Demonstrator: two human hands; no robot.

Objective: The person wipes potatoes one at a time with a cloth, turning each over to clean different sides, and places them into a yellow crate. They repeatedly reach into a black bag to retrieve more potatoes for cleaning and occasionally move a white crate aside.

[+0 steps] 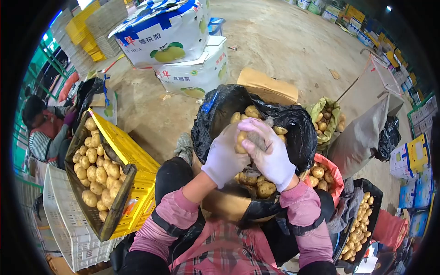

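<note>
Both of my hands wear pale gloves and meet above a box lined with black plastic (208, 114). My left hand (225, 158) is wrapped round a potato (240, 142). Close against it, my right hand (271, 153) has its fingers curled over something greyish between the hands, too blurred to make out. More potatoes (266, 189) lie in the box below and behind my hands.
A yellow crate (144, 176) heaped with potatoes stands left, beside white crates (75, 224). Another person (46, 130) sits beyond. Ahead are stacked white cartons (169, 50). At right are a green sack (326, 114), a red bag (337, 176) and a black crate (366, 188) with potatoes.
</note>
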